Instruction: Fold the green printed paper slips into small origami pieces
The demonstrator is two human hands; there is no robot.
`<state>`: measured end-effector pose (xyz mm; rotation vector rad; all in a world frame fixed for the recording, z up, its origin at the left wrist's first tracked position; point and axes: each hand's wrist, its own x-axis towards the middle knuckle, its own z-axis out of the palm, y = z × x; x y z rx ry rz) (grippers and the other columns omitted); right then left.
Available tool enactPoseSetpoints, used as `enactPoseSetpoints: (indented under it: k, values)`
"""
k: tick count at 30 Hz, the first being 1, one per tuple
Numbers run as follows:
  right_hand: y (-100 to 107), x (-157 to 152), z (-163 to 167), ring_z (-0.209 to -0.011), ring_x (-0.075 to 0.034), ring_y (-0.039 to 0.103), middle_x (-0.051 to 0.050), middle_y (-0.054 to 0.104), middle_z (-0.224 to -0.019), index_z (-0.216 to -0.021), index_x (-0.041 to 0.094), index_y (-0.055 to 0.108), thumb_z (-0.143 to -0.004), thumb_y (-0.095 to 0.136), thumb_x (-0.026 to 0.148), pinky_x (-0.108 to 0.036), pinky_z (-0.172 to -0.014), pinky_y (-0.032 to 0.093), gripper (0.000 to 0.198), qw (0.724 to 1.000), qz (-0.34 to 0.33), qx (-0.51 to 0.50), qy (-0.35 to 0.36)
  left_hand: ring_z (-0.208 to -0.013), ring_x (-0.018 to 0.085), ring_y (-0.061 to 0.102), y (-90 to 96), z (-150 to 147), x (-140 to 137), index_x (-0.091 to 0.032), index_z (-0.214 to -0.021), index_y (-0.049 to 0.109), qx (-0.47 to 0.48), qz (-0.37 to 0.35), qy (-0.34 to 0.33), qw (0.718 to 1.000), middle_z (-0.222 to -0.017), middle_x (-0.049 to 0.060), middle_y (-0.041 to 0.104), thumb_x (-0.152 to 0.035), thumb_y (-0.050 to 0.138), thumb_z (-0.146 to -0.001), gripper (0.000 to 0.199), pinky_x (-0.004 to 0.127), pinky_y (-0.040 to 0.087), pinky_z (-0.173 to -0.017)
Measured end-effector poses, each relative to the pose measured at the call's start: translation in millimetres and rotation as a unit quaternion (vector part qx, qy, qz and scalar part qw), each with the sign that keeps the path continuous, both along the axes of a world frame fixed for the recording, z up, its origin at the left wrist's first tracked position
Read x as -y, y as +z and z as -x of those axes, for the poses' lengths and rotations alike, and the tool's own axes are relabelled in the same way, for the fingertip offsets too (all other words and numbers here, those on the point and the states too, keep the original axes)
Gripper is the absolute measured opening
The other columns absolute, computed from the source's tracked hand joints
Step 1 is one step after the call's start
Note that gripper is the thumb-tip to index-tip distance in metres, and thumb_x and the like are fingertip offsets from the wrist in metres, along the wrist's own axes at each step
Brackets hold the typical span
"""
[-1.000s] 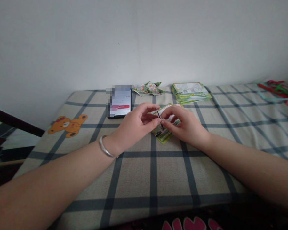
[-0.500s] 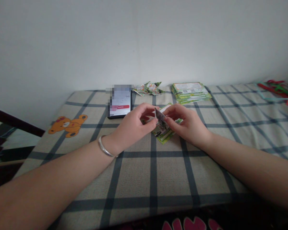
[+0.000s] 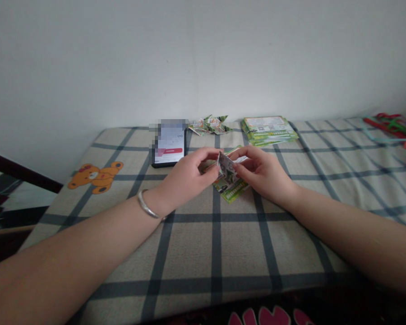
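Checked cloth: it covered the worktop [image 3: 186, 253], its near part bare in front of both wrists.
Left hand [image 3: 191, 174]: the thumb and fingers were pinched together on the near-left edge of a small folded paper [image 3: 227, 169]; a silver bangle [image 3: 146, 205] circled the wrist.
Right hand [image 3: 264, 174]: thumb and forefinger were closed on the same paper's right side, the other fingers curled loosely.
Folded paper: held up between the two hands, it had creases and a standing edge, so it looked part-way through; how many folds it had could not be told.
Green sheet [image 3: 230, 195]: it lay flat beneath the held paper, apparently unfolded.
Phone [image 3: 171, 146]: it lay beyond the left hand, screen lit.
Flat stack [image 3: 269, 130]: these printed sheets, beyond the right hand, seemed not yet worked.
Pointed folded shapes [image 3: 211, 125]: set between phone and stack, they looked finished.
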<state>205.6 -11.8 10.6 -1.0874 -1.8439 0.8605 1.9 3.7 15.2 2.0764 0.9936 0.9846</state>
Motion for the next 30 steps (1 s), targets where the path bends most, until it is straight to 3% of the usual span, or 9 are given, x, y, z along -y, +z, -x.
enactPoseSetpoints:
  k: [5,14,23,30]
  values:
    - [-2.1,-2.1,-0.7,-0.051,-0.01,0.056,0.004,0.063,-0.063,-0.104,0.02,0.057,-0.087,0.06,0.028,-0.022,-0.046,0.041,0.019,1.0,0.004,0.011,0.022,-0.108,0.019,0.064,2.8,1.6,0.5,-0.016,-0.12,0.062,-0.065,-0.04,0.021,0.997,-0.119,0.007,0.068,-0.021,0.055,-0.087,0.035,0.036,0.052,-0.097]
    - [-2.8,-4.3,1.6,-0.057,-0.012,0.063,0.002,0.068,-0.068,-0.103,0.022,0.057,-0.084,0.063,0.026,-0.023,-0.05,0.046,0.02,1.0,0.006,-0.006,0.018,-0.097,0.018,0.067,3.0,-3.1,3.0,-0.015,-0.123,0.06,-0.082,-0.032,0.012,0.996,-0.113,0.007,0.07,-0.018,0.063,-0.083,0.041,0.032,0.054,-0.087]
    - [-2.9,-4.5,1.2,-0.057,-0.013,0.064,0.002,0.068,-0.068,-0.103,0.022,0.058,-0.083,0.064,0.027,-0.023,-0.049,0.046,0.022,1.0,0.029,0.001,0.012,-0.101,0.019,0.066,-2.2,-2.4,-0.7,-0.016,-0.125,0.06,-0.073,-0.012,0.003,0.997,-0.116,0.007,0.069,-0.022,0.066,-0.083,0.042,0.034,0.053,-0.09]
    - [-5.0,-7.6,1.0,-0.055,-0.014,0.061,0.003,0.066,-0.064,-0.103,0.023,0.059,-0.083,0.063,0.027,-0.024,-0.045,0.044,0.021,0.999,0.043,0.005,-0.003,-0.101,0.02,0.065,1.6,-0.2,-4.8,-0.018,-0.118,0.064,-0.121,-0.038,-0.016,0.992,-0.112,0.005,0.071,-0.019,0.06,-0.086,0.033,0.034,0.051,-0.089]
